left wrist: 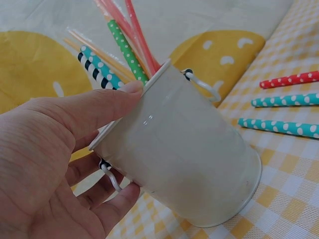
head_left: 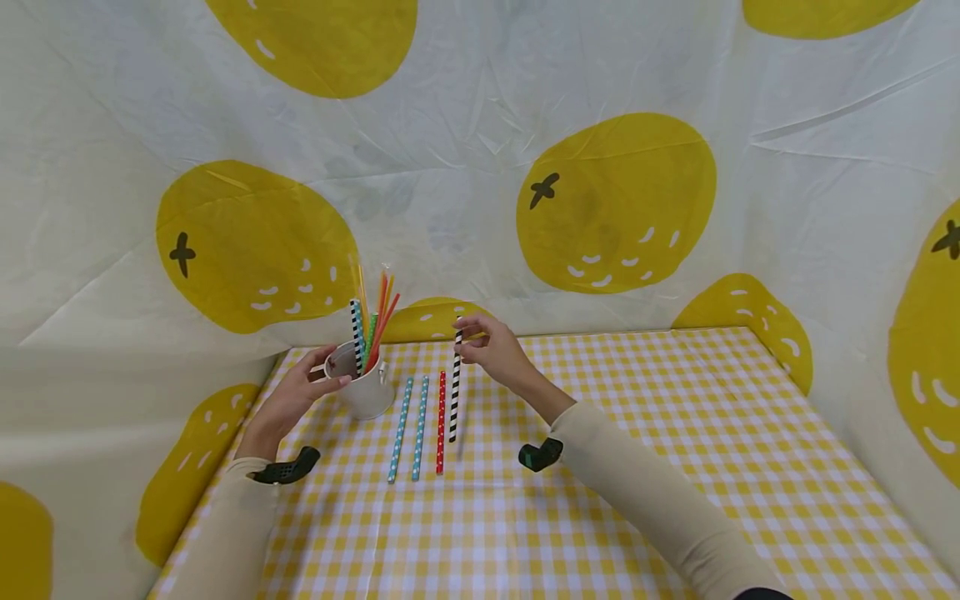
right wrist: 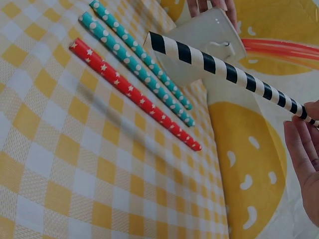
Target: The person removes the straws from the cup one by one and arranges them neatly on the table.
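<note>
My left hand (head_left: 294, 398) grips the rim of a small white metal bucket (left wrist: 184, 144), thumb along the near side and fingers around the handle side. The bucket leans in the left wrist view, and several straws stand in it: a black-and-white striped one, a teal dotted one, a green dotted one (left wrist: 127, 50) and some red and orange ones. My right hand (head_left: 491, 350) pinches a black-and-white striped straw (right wrist: 219, 68) near its upper end, holding it above the cloth. Left of it lie a red straw with white stars (head_left: 441, 423) and two teal dotted straws (head_left: 420, 429), side by side.
A yellow-and-white checked cloth (head_left: 600, 492) covers the table. Behind and beside it hangs a pale curtain (head_left: 465, 217) with large yellow fruit prints. The curtain meets the table's back edge close behind the bucket.
</note>
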Demonstrator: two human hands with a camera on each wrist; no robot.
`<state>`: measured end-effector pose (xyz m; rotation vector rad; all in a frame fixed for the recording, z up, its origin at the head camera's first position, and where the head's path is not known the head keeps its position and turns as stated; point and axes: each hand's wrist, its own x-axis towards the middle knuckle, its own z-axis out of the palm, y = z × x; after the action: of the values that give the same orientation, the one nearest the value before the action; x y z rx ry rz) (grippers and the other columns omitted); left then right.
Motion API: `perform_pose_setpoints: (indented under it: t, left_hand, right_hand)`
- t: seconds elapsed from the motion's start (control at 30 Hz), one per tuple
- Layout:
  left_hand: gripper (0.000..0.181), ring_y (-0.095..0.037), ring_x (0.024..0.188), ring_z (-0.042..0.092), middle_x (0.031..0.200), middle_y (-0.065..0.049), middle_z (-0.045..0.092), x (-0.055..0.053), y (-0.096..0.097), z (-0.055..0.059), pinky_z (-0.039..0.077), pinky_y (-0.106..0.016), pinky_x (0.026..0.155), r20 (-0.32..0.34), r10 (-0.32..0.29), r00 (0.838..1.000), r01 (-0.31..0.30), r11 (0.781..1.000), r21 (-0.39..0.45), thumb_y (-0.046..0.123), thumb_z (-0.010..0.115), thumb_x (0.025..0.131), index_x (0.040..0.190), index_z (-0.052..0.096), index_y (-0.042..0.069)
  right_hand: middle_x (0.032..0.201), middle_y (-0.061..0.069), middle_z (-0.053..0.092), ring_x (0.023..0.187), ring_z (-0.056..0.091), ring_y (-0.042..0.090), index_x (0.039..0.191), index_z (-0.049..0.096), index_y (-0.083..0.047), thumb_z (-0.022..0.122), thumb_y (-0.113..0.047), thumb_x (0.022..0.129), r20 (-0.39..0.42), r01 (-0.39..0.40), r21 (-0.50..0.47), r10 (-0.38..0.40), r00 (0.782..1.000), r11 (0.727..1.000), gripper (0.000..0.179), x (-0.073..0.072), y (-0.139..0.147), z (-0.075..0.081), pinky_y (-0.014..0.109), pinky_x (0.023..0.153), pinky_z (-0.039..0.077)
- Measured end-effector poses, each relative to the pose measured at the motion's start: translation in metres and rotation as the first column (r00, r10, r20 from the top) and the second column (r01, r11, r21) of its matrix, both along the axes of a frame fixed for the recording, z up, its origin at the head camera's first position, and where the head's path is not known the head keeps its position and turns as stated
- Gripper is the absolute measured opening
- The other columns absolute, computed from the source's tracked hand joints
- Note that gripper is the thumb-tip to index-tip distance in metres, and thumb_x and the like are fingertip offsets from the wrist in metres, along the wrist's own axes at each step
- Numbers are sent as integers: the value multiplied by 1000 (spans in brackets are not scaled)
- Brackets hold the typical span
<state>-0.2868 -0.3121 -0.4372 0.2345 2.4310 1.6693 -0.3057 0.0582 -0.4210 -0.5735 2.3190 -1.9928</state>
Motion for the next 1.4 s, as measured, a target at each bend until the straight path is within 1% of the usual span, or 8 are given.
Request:
perform_pose_setpoints:
  t: [0.17, 0.4, 0.67, 0.97, 1.1, 1.23, 1.33, 1.4]
  left_hand:
    - [87, -46, 147, 25, 162, -20, 21, 0, 0, 1, 27, -59, 113, 2, 2, 1000, -2, 1000, -4, 27, 72, 97, 163, 17, 9]
    - [89, -46, 147, 25, 162, -22, 20, 1, 1, 1, 28, -60, 113, 7, -2, 1000, 2, 1000, -8, 27, 72, 97, 163, 16, 8]
    - [89, -47, 147, 25, 164, -21, 18, 3, 2, 3, 28, -61, 113, 3, 0, 1000, 0, 1000, -16, 26, 72, 97, 163, 16, 8]
    - [89, -47, 147, 25, 165, -20, 16, 3, 2, 2, 28, -61, 113, 6, -1, 1000, 1, 1000, -20, 28, 72, 97, 163, 15, 8]
    - [88, -45, 146, 27, 164, -20, 19, 2, 1, 1, 29, -58, 112, 5, 3, 1000, -3, 1000, -16, 28, 72, 97, 163, 17, 8]
    - [88, -45, 145, 28, 163, -20, 21, 2, 1, 0, 29, -58, 112, -2, 3, 1000, -3, 1000, -17, 27, 72, 97, 163, 17, 8]
    - [88, -45, 145, 28, 163, -20, 22, 1, 1, 1, 29, -59, 112, -3, 8, 1000, -8, 1000, -19, 28, 72, 97, 163, 17, 9]
    - [88, -45, 145, 28, 162, -19, 22, 1, 0, 1, 28, -58, 112, -2, 11, 1000, -11, 1000, -23, 28, 72, 97, 163, 18, 9]
  right_hand:
    - [127, 23, 60, 100, 68, 29, 130, 62, -8, 69, -1, 95, 20, -8, 46, 7, 1000, 999, 36, -1, 2, -9, 42, 86, 58]
    - [120, 15, 61, 96, 67, 24, 129, 63, -6, 72, -1, 93, 70, -11, 137, 1, 998, 990, 38, -5, 2, -25, 41, 85, 57]
    - [116, 19, 61, 91, 66, 24, 130, 63, -4, 71, 0, 93, 157, -56, 150, 32, 987, 987, 38, -9, -1, -42, 51, 89, 55]
    - [114, 21, 59, 84, 66, 22, 133, 60, 2, 72, 2, 92, 232, -105, 241, 48, 972, 965, 43, -13, -5, -55, 37, 76, 58]
    - [117, 21, 60, 87, 68, 24, 136, 59, 1, 73, -1, 92, 228, -123, 336, 46, 973, 934, 47, -13, -7, -58, 35, 75, 57]
    - [124, 18, 62, 99, 66, 25, 138, 59, -4, 77, -8, 90, 196, -131, 472, 42, 980, 872, 51, -15, -10, -64, 37, 84, 55]
    - [124, 17, 63, 105, 62, 25, 133, 64, -4, 80, -12, 89, 148, -122, 534, 50, 988, 837, 48, -15, -11, -64, 39, 88, 53]
    - [121, 17, 64, 102, 61, 25, 129, 67, -3, 81, -13, 88, 129, -119, 551, 56, 990, 826, 44, -15, -13, -63, 39, 88, 52]
